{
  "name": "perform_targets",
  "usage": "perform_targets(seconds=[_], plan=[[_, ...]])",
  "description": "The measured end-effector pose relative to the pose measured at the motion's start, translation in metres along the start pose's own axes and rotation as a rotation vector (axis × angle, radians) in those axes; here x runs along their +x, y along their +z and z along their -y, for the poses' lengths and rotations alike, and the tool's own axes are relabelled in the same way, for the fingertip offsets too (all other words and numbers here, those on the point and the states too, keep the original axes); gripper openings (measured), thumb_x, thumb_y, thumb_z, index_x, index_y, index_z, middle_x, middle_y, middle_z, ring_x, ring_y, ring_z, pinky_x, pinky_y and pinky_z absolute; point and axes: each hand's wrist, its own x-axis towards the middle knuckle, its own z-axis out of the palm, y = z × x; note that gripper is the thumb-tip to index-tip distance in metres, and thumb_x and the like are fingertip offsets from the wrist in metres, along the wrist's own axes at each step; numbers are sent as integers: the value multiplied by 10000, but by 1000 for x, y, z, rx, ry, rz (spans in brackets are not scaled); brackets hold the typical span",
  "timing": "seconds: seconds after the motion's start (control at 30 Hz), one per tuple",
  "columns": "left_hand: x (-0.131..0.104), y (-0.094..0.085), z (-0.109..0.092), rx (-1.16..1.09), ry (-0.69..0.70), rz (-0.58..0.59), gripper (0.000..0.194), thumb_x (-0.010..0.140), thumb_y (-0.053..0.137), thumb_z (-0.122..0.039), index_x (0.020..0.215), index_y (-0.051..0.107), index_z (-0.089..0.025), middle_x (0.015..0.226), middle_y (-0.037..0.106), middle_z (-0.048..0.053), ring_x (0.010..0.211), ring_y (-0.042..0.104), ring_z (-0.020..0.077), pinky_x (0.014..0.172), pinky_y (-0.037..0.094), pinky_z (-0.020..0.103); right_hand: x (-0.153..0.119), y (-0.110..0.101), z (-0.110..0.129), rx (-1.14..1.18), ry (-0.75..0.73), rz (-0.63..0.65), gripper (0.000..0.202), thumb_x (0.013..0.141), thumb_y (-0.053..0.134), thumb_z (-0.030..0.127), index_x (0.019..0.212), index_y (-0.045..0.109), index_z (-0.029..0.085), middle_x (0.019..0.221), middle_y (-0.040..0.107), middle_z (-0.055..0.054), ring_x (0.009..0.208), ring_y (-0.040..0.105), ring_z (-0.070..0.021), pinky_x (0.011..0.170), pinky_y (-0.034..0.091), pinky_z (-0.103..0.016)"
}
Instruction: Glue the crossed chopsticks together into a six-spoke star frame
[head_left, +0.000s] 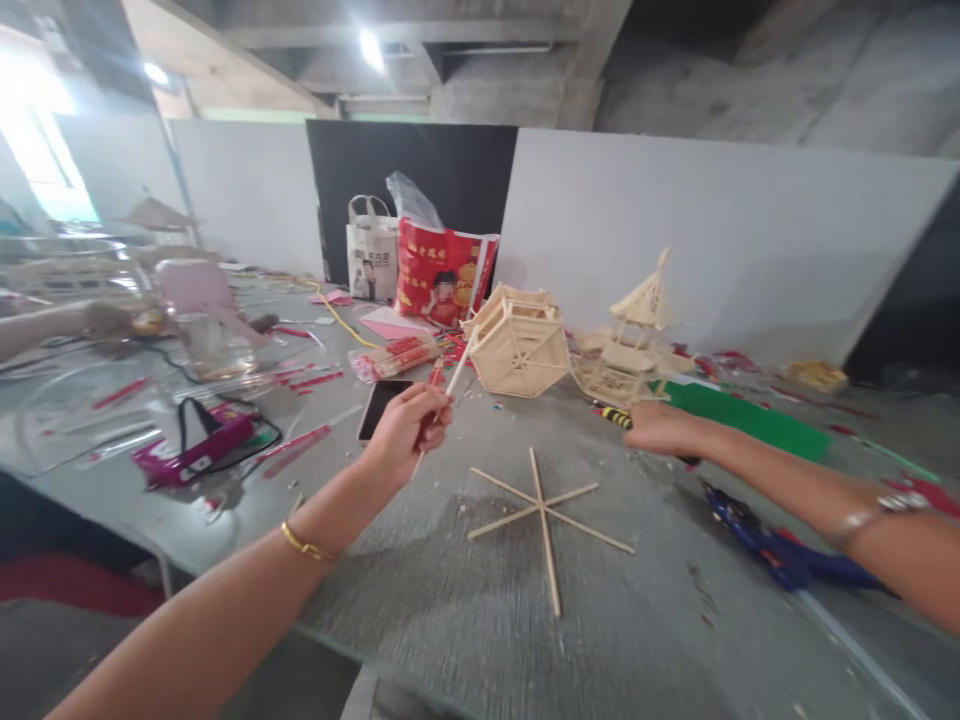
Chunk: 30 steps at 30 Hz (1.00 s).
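Note:
Fingers of my left hand (411, 425) are pinched round a thin pale wooden stick (463, 364), which slants up over the table. My right hand (661, 430) is closed round a tool with a yellow-and-black striped handle (616, 417); its kind is hard to make out. Between my arms, a six-armed star of crossed wooden sticks (549, 560) lies flat on the grey table (420, 610). Behind it, a hexagonal wooden-stick frame (519, 352) rests tilted on its side. A pagoda-like stick model (639, 312) stands upright beyond my right hand.
A blue glue gun (761, 540) lies right of the star, a green sheet (750, 418) behind it. A phone (375, 412) lies by my left hand. Bundled sticks (397, 356), a red bag (442, 275) and a purple pouch (196, 440) stand farther off. Another person's arm (52, 330) reaches in at left.

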Motion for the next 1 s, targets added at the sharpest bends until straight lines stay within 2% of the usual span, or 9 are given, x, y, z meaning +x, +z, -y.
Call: perform_targets(seconds=[0.07,0.13,0.23,0.3,0.37,0.47,0.6,1.0], plan=[[0,0,1,-2,15,-16,201,595,685,-209,640,496,-156,506,519,-33,342,316,16,323,165,138,-21,-7,8,0,-2,-62,181,720,475,191,782,636,136,823,680,-166,754,648,-251,614,442,-303],[-2,1,2,8,37,-19,181,595,672,-212,636,505,-156,492,532,-23,334,321,23,322,162,147,-46,-10,21,52,-42,-110,216,761,458,220,906,609,168,891,686,-114,788,642,-217,665,453,-284],[-4,3,1,36,69,-24,156,599,656,-218,672,534,-154,474,558,-10,313,325,35,321,157,164,-80,-8,49,339,-174,-172,214,745,482,234,934,581,212,943,685,-69,850,637,-214,750,460,-295],[-6,3,0,57,83,-22,186,604,651,-226,749,563,-149,476,575,-8,303,324,41,321,147,172,-97,-5,71,397,-226,-158,256,742,486,232,982,574,215,950,683,-67,883,631,-230,774,455,-314],[-7,3,-1,74,91,-11,271,612,651,-245,852,578,-141,487,590,-8,304,327,44,325,145,175,-106,-4,92,379,-234,-81,294,742,497,225,1026,567,193,966,676,-93,890,626,-252,757,452,-333],[-10,4,-3,91,96,-1,413,620,653,-278,994,563,-126,507,608,-4,315,333,46,335,154,173,-110,-6,115,408,-258,-59,303,755,495,187,1052,557,176,1051,660,-127,962,611,-261,798,441,-341],[-13,6,-5,84,78,5,514,609,639,-278,1083,531,-111,521,621,-1,318,329,47,340,145,176,-106,-12,130,495,-281,-66,329,764,505,156,1089,548,182,1111,652,-125,1028,599,-255,856,426,-341],[-12,5,-3,59,118,23,585,621,662,-300,1143,520,-78,544,631,6,334,329,42,346,162,180,-105,-12,123,435,-249,-59,286,782,468,112,1050,556,160,1067,648,-115,997,591,-236,824,404,-304]])
